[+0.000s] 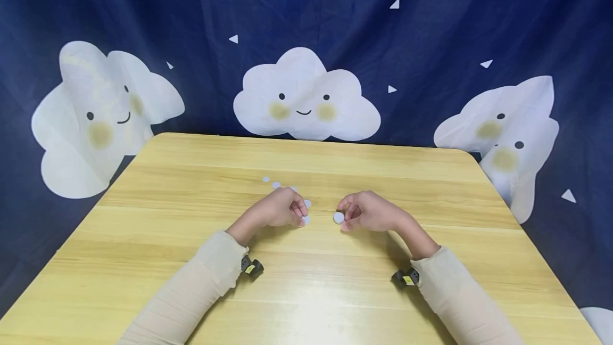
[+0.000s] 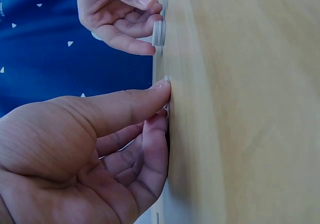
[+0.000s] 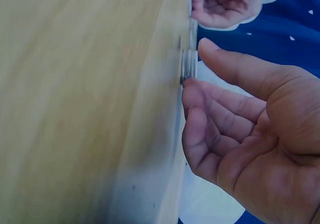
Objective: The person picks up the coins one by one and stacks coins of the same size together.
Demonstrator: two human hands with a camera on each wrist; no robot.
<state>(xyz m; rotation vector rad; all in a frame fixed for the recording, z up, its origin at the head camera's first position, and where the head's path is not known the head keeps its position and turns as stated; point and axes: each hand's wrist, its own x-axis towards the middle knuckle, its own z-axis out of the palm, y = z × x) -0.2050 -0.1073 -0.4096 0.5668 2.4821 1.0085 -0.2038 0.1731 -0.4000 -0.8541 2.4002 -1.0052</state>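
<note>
My left hand (image 1: 280,207) is low over the table, its thumb and index fingertips pinching the edge of a flat pale disc (image 1: 306,220). From the left wrist view, only a thin sliver of that disc (image 2: 167,78) shows by the thumb. Opposite, my right hand (image 1: 371,212) curves loosely beside a short stack of discs (image 1: 338,218). The right wrist view has this grey, coin-like stack (image 3: 189,64) near the fingertips, with the thumb slightly apart from it. Another disc (image 1: 308,203) lies just beyond the left fingers.
More pale discs trail off to the back left, among them a small disc (image 1: 266,179) and a larger one (image 1: 276,185); one is partly hidden by the left hand. The wooden table (image 1: 306,281) ends before a blue cloud-print curtain (image 1: 306,15).
</note>
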